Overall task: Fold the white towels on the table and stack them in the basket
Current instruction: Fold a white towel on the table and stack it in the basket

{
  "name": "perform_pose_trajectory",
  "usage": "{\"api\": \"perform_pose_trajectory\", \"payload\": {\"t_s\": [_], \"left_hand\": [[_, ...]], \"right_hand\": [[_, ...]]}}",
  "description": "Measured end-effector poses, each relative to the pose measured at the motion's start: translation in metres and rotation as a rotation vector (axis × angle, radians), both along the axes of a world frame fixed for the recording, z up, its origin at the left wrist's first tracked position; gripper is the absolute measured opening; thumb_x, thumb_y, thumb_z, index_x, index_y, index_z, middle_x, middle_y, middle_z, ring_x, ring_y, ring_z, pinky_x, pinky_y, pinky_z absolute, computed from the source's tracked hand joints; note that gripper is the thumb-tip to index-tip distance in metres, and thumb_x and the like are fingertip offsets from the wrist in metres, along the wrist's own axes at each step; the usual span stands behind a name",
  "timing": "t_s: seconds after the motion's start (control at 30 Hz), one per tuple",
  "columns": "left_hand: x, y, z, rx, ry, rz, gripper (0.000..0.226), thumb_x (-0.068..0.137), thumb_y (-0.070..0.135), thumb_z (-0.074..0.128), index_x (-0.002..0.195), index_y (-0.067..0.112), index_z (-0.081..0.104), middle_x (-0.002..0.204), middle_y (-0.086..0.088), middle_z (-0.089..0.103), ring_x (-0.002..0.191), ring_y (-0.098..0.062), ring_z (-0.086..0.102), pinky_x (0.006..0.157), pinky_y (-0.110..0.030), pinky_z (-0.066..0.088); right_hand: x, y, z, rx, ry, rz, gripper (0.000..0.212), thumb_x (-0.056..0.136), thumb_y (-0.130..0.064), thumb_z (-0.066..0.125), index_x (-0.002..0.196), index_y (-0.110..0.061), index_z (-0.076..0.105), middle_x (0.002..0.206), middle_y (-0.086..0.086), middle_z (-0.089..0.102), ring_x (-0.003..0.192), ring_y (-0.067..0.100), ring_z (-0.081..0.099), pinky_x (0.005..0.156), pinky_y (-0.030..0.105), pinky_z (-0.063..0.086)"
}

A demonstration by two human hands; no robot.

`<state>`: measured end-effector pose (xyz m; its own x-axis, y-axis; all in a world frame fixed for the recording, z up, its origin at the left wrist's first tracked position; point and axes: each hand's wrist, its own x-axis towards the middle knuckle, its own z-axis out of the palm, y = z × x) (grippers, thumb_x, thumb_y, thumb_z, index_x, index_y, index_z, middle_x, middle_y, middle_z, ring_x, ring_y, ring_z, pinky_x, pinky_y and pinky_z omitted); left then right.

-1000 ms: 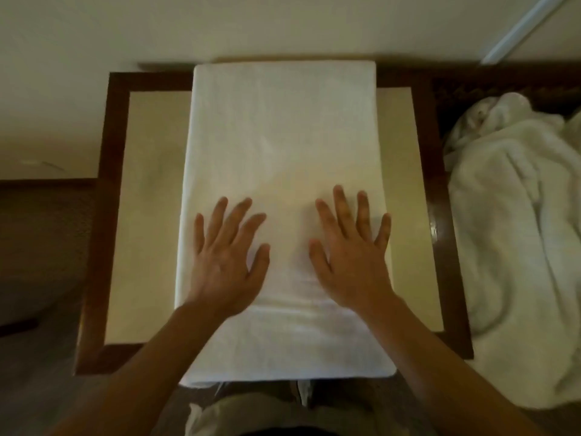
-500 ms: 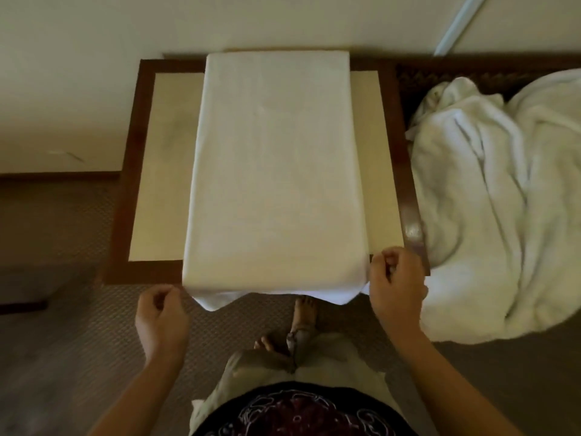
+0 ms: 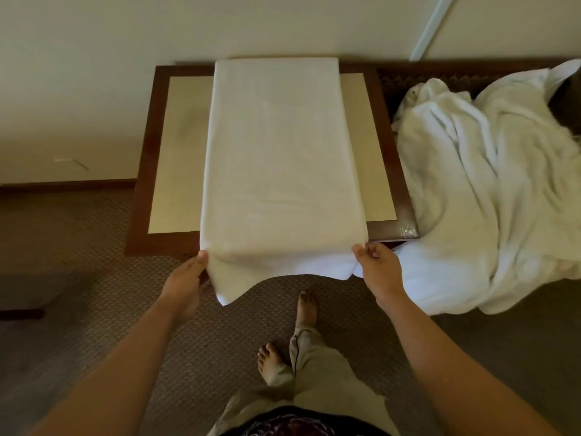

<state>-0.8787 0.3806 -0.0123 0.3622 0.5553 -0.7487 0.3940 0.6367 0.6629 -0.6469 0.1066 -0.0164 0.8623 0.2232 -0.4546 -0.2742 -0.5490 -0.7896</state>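
A white towel (image 3: 276,152), folded into a long strip, lies lengthwise on the table (image 3: 176,152) and hangs over its near edge. My left hand (image 3: 188,278) pinches the towel's near left corner, thumb on top. My right hand (image 3: 377,265) pinches the near right corner. Both corners are lifted just off the table's front edge, and the hem sags between them.
A heap of unfolded white towels (image 3: 490,190) spills over a dark woven basket (image 3: 418,80) right of the table. The table has a dark wood frame and stands against a pale wall. My bare feet (image 3: 276,360) stand on brown carpet below.
My hands left the towel's top, where they pressed flat, and dropped to its near edge. Each now pinches a corner. I have stepped back from the table.
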Motion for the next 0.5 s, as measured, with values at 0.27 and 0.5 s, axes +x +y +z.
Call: {"api": "perform_pose_trajectory", "payload": {"t_s": [0.27,0.5], "left_hand": [[0.007,-0.013,-0.007,0.496,0.297,-0.216,0.028,0.107,0.041,0.049,0.116,0.018,0.061,0.099,0.0,0.061,0.085,-0.014,0.055,0.073,-0.036,0.043],[0.007,-0.017,-0.02,0.303,0.174,-0.146,0.022,0.105,0.031,0.054,0.123,0.02,0.059,0.119,-0.004,0.063,0.112,-0.026,0.06,0.096,-0.047,0.051]], "right_hand": [[0.005,-0.005,-0.018,-0.115,0.001,-0.08,0.015,0.101,-0.028,0.059,0.088,-0.019,0.059,0.093,0.0,0.061,0.096,0.027,0.06,0.083,0.038,0.044],[0.004,-0.004,-0.025,0.128,0.188,0.057,0.042,0.092,0.001,0.063,0.128,-0.02,0.06,0.12,-0.006,0.067,0.116,0.014,0.059,0.09,0.027,0.047]]}}
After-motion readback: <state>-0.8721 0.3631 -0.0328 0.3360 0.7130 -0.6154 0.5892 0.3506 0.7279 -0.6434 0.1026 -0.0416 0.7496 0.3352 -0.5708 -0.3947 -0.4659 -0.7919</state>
